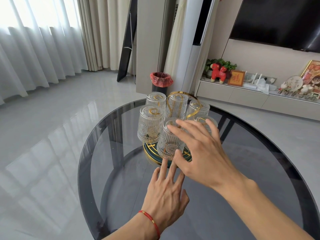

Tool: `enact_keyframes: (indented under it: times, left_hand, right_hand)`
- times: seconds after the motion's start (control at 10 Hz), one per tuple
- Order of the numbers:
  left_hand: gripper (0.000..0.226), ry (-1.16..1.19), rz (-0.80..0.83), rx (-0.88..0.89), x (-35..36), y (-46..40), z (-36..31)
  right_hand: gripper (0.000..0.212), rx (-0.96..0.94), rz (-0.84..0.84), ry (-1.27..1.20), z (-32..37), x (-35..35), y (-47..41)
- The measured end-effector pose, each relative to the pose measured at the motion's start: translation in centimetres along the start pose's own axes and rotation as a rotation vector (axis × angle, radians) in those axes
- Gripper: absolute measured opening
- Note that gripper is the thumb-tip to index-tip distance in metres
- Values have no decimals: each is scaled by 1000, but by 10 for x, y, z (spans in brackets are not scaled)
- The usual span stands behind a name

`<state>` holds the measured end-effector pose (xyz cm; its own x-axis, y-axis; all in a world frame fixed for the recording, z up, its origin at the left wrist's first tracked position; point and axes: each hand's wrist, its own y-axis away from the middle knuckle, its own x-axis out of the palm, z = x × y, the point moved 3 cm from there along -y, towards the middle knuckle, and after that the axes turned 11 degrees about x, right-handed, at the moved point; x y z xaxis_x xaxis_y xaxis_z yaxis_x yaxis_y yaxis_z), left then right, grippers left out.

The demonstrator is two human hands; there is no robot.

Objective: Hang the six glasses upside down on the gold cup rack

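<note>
On a dark glass table [259, 153], six glasses [150, 125] are hanging inverted on the gold cup rack [186, 94], the right hand [204, 149] resting open-fingered against the nearest glass [170, 141], the left hand [164, 193] hovering open and empty; probably only letting go remains.

Home living room, curtains [43, 49], television [280, 21]

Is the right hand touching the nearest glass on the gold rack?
Touching. In the head view the right hand lies spread on the nearest glass, fingers over its upturned base, thumb against its side.
</note>
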<state>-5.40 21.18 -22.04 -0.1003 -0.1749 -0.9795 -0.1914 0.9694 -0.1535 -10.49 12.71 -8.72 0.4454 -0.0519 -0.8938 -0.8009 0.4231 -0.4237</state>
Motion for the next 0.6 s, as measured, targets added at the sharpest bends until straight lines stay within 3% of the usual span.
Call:
enact_keyframes:
  times: [0.4,0.6]
  left_hand:
    - [73,32,-55,12,0,0,0]
    - [55,45,-79,25,-6,8,-1]
  right_hand:
    - [58,-12,14,-42,3,-8,1]
    - [53,-33,-134,-176,-6,-19,15]
